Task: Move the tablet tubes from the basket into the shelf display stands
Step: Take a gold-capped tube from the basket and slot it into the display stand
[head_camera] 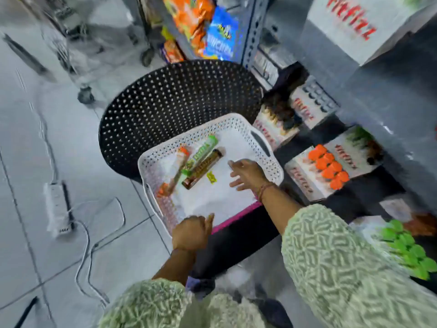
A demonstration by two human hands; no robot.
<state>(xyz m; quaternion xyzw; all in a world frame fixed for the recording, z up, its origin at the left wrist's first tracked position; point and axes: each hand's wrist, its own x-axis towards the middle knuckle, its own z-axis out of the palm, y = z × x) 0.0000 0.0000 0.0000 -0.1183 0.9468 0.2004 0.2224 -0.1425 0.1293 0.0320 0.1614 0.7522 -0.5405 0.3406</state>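
A white perforated basket rests on a black chair. Three tablet tubes lie in it side by side: an orange one, a green one and a brown one. My right hand hovers open over the basket's right half, fingers spread, a little right of the brown tube. My left hand grips the basket's near rim. On the shelf at right stand display boxes, one filled with orange-capped tubes, one with green-capped tubes, one with dark caps.
The black perforated chair carries the basket. A small yellow scrap lies in the basket. A power strip and cables lie on the tiled floor at left. Snack bags hang on a rack behind.
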